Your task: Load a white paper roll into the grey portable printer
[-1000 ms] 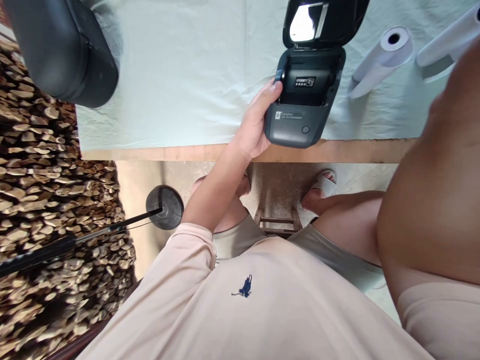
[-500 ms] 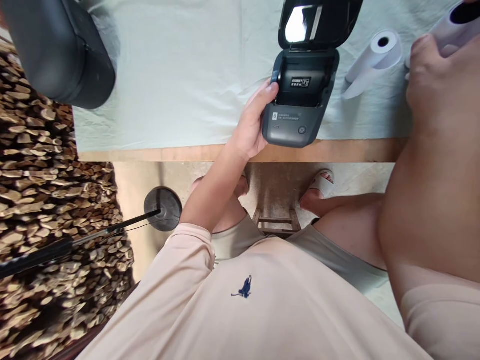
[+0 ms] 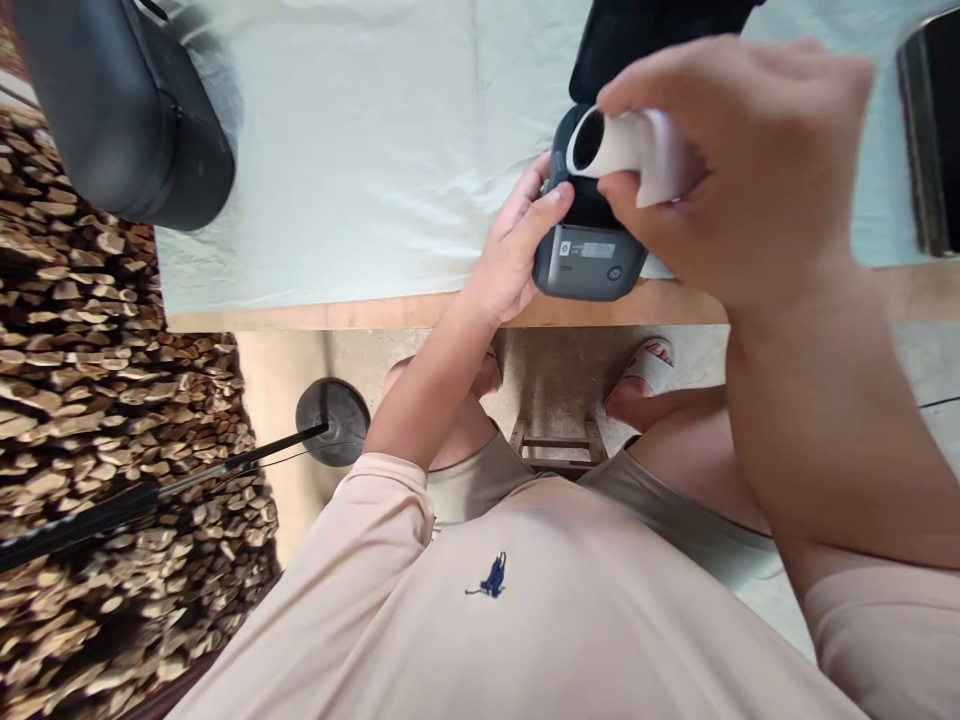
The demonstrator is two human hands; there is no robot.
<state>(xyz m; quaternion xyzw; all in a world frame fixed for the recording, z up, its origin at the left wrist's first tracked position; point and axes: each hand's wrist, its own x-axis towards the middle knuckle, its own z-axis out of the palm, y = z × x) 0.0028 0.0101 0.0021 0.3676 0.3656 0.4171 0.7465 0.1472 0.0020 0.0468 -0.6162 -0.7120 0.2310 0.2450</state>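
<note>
My left hand [image 3: 517, 240] is closed around the left side of a dark portable label printer [image 3: 589, 280], its thumb on the rim. The printer's lid [image 3: 652, 45] stands raised at the far side. Over the open paper bay, my right hand [image 3: 750, 160] grips a white paper roll [image 3: 626, 145], with the dark hollow core facing left. A loose flap of paper hangs from the roll between thumb and fingers. Hand and roll cover most of the bay, so I cannot tell whether the roll touches its inside.
A black case [image 3: 135, 120] stands at the table's left on a pale green cloth [image 3: 360, 150]. A dark phone-like device [image 3: 934, 140] lies at the far right. The wooden table edge [image 3: 337, 315] runs across in front of me. A stand's round base [image 3: 332, 420] is on the floor.
My right hand has come left from the far right with a paper roll and is now above the printer. The other roll that stood beside the printer is no longer visible.
</note>
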